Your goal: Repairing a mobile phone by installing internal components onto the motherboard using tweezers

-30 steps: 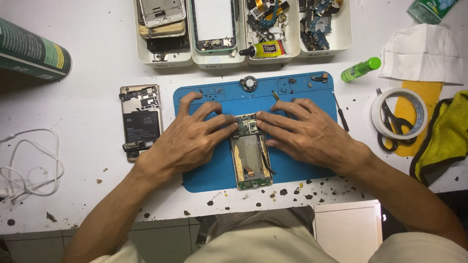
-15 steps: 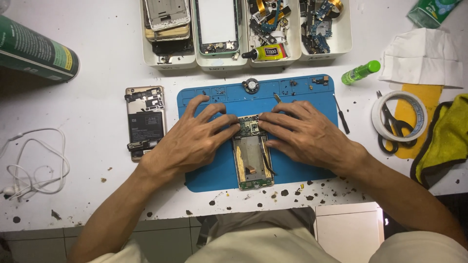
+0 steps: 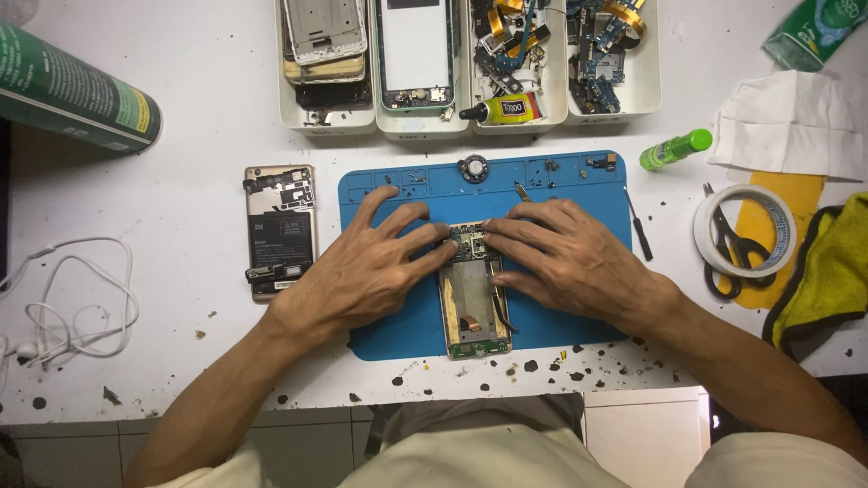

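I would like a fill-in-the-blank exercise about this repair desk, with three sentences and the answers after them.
1. Both the left hand and the right hand press on the opened phone, which lies on a ____ mat.
2. The scissors lie inside a roll of ____.
3. The second phone, beside the mat, lies nearer to the ____ hand.

Missing words: blue; tape; left

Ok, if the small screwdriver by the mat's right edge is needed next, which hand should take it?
Right, probably: the right hand lies just beside the screwdriver, while the left hand sits across the opened phone, farther away.
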